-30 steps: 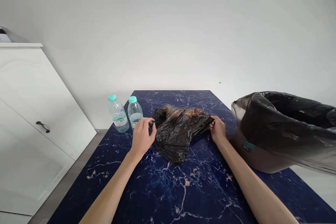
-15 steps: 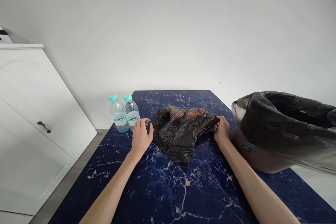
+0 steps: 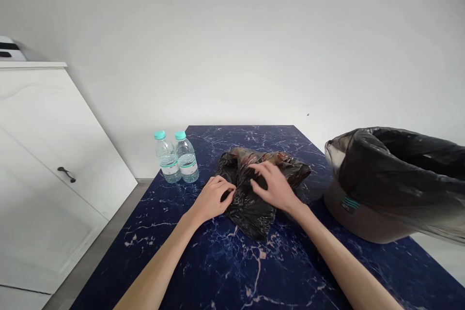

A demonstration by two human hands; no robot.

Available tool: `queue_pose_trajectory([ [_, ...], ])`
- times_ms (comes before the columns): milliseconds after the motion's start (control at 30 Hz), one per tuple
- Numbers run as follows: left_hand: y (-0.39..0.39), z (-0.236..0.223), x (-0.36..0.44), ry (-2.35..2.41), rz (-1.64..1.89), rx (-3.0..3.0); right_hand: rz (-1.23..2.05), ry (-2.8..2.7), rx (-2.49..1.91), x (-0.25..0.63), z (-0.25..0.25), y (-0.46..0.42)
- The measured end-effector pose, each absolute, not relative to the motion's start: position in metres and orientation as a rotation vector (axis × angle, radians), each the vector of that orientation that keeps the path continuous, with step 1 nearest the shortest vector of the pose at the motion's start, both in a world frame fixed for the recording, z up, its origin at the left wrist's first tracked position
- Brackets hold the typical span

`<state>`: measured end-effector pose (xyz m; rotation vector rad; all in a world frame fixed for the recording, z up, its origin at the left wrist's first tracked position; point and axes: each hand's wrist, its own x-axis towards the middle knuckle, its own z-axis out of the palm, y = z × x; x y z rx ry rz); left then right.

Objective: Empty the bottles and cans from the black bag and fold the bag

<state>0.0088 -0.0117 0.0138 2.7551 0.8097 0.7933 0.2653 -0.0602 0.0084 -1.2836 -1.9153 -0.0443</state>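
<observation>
A crumpled black plastic bag [image 3: 250, 203] lies on the blue marbled table [image 3: 232, 271], with reddish-brown contents showing faintly through its far side. At the bag's left part, my left hand [image 3: 214, 197] has thumb and fingertips pinched on the plastic. My right hand [image 3: 272, 185] hovers over or rests lightly on the middle of the bag, thumb and fingers apart; whether it touches is hard to see. What is inside the bag is mostly hidden.
Two half-full water bottles [image 3: 187, 160] with turquoise caps stand left of the bag. On the right is a brownish bin [image 3: 366, 220] lined with a black bag [image 3: 392, 179]. A white cabinet [image 3: 54, 155] is at the left, a wall [image 3: 240, 58] behind.
My right hand has let go of the bag's right end and moved left over its middle. My left hand has moved right and closed on the plastic.
</observation>
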Motion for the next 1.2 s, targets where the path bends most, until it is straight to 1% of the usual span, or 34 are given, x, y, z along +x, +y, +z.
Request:
queue_pose_trajectory([
  [67, -0.015, 0.016, 0.010, 0.752, 0.747, 2.759, 0.119, -2.103, -1.263, 0.252, 0.004, -0.064],
  [133, -0.017, 0.017, 0.010, 0.719, 0.715, 2.759, 0.295, -2.078, -1.263, 0.245, -0.002, -0.065],
  [200, -0.018, 0.017, 0.010, 0.734, 0.706, 2.758, 0.433, -1.950, -1.268, 0.245, -0.008, -0.063],
  [367, -0.012, 0.009, 0.011, 0.893, 0.751, 2.788, 0.662, -1.627, -1.234, 0.252, -0.009, -0.054],
  [533, -0.008, 0.008, 0.011, 1.053, 0.881, 2.807, 1.074, -1.348, -0.977, 0.257, 0.001, -0.054],
  [633, -0.011, 0.012, 0.011, 0.974, 0.923, 2.842, 1.332, -1.264, -0.794, 0.253, 0.007, -0.062],
  [800, -0.025, 0.012, 0.017, 0.702, 0.843, 2.922, 1.662, -1.252, -0.576, 0.232, 0.011, -0.078],
  [933, -0.031, 0.008, 0.022, 0.736, 0.842, 2.936, 1.758, -1.241, -0.462, 0.228, 0.016, -0.083],
  [1067, -0.025, 0.005, 0.024, 1.050, 0.953, 2.863, 1.734, -1.205, -0.395, 0.245, 0.026, -0.079],
  [1133, -0.020, 0.002, 0.024, 1.206, 0.979, 2.803, 1.609, -1.181, -0.481, 0.258, 0.030, -0.074],
  [1200, -0.015, -0.003, 0.022, 1.284, 0.922, 2.750, 1.329, -1.141, -0.674, 0.272, 0.030, -0.066],
])
